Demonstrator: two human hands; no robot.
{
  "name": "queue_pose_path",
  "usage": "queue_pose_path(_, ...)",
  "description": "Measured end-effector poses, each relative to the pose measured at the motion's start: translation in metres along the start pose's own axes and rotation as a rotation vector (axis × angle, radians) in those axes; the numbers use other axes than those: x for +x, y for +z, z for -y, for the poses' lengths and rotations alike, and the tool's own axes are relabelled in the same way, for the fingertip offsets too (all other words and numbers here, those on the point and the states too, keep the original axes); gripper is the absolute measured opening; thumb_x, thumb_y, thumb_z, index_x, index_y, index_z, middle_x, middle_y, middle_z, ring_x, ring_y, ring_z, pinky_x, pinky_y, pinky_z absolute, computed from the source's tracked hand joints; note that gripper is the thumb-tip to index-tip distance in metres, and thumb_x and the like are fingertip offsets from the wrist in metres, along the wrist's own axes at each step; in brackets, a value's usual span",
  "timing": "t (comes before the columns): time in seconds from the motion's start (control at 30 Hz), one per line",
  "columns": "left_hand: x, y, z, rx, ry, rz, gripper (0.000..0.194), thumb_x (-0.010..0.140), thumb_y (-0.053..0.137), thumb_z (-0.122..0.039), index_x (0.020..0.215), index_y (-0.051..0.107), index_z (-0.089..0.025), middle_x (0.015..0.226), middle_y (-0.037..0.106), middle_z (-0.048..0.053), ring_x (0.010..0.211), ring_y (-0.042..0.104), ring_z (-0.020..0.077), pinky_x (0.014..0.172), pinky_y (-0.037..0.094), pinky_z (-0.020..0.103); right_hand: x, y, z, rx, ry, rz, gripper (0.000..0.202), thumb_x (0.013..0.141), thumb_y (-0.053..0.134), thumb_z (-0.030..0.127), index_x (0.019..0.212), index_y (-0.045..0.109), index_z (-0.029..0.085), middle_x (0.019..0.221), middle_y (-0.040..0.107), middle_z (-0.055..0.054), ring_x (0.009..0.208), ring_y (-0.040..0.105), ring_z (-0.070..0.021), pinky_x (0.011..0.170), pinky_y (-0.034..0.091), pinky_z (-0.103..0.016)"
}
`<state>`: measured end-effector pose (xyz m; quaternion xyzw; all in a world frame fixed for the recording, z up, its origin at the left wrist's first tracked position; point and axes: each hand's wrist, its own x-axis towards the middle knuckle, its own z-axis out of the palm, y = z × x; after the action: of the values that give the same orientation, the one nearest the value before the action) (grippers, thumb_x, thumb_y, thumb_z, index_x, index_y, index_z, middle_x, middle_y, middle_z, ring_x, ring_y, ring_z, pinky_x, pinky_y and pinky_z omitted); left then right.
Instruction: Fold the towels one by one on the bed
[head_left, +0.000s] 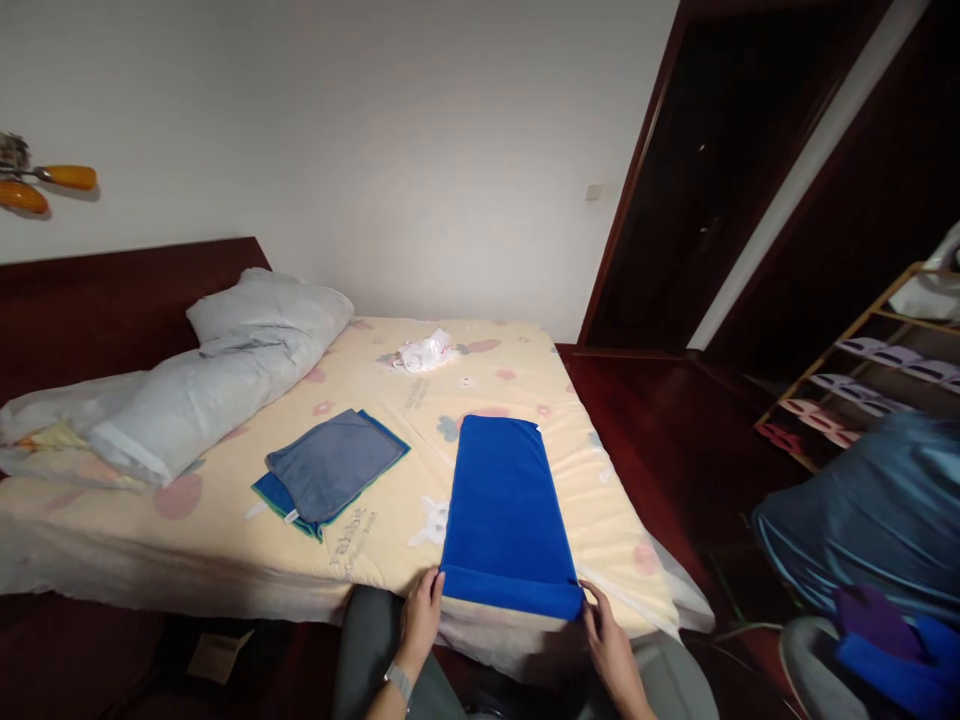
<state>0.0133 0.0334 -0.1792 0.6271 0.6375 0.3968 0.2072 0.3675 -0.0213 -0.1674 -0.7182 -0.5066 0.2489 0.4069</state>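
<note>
A bright blue towel (504, 500) lies lengthwise on the bed, its near end turned up in a narrow fold along the mattress edge. At the near left corner of that fold, my left hand (424, 610) grips the cloth between thumb and fingers. My right hand (602, 625) pinches the near right corner. To the left lies a loose stack of cloths, a grey one (337, 465) on top of blue ones with green edging. A small white tag shows at the stack's near corner.
On the bed (405, 440) are a crumpled white plastic bag (425, 351) at the back and a pale quilt (247, 350) by the headboard (135, 300). A shoe rack (862, 350) stands right. Nearer, blue and purple cloths (885, 635) lie on a grey seat.
</note>
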Motion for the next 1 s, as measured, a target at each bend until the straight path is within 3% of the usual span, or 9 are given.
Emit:
queue_pose_path(0.13,-0.001,0.005,0.002,0.161,0.064,-0.026,0.049,0.103,0.036,-0.053,0.11,0.074,-0.022,0.107,0.081,0.012,0.095,0.078,0.0274,0.083,0.064,0.041,-0.003,0.001,0.0,-0.035,0.01,0.068,0.044,0.088,0.041,0.058,0.119,0.063,0.035,0.101,0.078,-0.008,0.095,0.076,-0.0356,0.078,0.06,-0.047)
queue_pose_path(0.33,0.001,-0.001,-0.009,0.339,0.213,-0.106,0.036,0.104,0.041,-0.04,0.107,0.073,-0.024,0.099,0.079,0.009,0.09,0.076,0.0239,0.079,0.063,0.035,-0.003,0.0,0.001,-0.278,-0.145,-0.003,0.037,0.091,0.037,0.049,0.101,0.071,0.036,0.088,0.073,-0.008,0.089,0.071,-0.0354,0.074,0.059,-0.049)
queue_pose_path(0.47,-0.001,-0.011,-0.019,0.498,0.297,-0.123,0.031,0.104,0.043,-0.032,0.114,0.072,-0.024,0.107,0.076,0.01,0.095,0.073,0.0246,0.083,0.061,0.036,-0.002,0.002,-0.003,-0.486,-0.279,-0.114,0.038,0.094,0.038,0.04,0.105,0.073,0.029,0.105,0.07,-0.014,0.088,0.069,-0.0355,0.077,0.059,-0.051)
queue_pose_path(0.57,-0.01,-0.009,-0.027,0.534,0.475,-0.027,0.035,0.103,0.042,-0.021,0.123,0.07,-0.025,0.119,0.075,0.009,0.108,0.07,0.0242,0.096,0.057,0.04,-0.005,0.006,-0.005,-0.565,-0.438,-0.204,0.035,0.095,0.044,0.035,0.117,0.069,0.026,0.121,0.068,-0.015,0.103,0.068,-0.0341,0.087,0.06,-0.05)
queue_pose_path(0.67,-0.017,-0.003,-0.037,0.511,0.701,0.162,0.044,0.101,0.045,-0.019,0.142,0.057,-0.029,0.143,0.065,0.003,0.134,0.058,0.0224,0.114,0.046,0.041,-0.01,0.012,-0.004,-0.6,-0.704,-0.047,0.051,0.091,0.051,0.025,0.142,0.054,0.029,0.143,0.061,-0.008,0.129,0.06,-0.0289,0.106,0.054,-0.046)
queue_pose_path(0.73,-0.017,-0.003,-0.04,0.508,0.765,0.278,0.053,0.1,0.048,-0.021,0.153,0.044,-0.032,0.155,0.054,0.0,0.144,0.048,0.021,0.12,0.041,0.041,-0.009,0.017,-0.006,-0.628,-0.786,0.059,0.067,0.088,0.05,0.017,0.153,0.041,0.029,0.153,0.055,-0.005,0.139,0.053,-0.0262,0.115,0.048,-0.044)
queue_pose_path(0.87,-0.004,-0.011,-0.033,0.47,0.623,0.363,0.061,0.1,0.048,-0.021,0.158,0.034,-0.034,0.16,0.047,0.0,0.146,0.046,0.0206,0.121,0.041,0.045,0.0,0.02,-0.021,-0.525,-0.646,0.06,0.063,0.09,0.045,0.015,0.151,0.045,0.027,0.151,0.057,-0.005,0.14,0.053,-0.0252,0.117,0.048,-0.046)
queue_pose_path(1.0,0.008,-0.017,-0.017,0.264,0.442,0.357,0.054,0.097,0.047,-0.018,0.148,0.049,-0.034,0.153,0.057,0.0,0.141,0.053,0.021,0.118,0.047,0.047,0.009,0.013,-0.031,-0.238,-0.358,0.09,0.051,0.094,0.042,0.031,0.142,0.056,0.025,0.145,0.062,-0.008,0.138,0.055,-0.0279,0.118,0.046,-0.05)
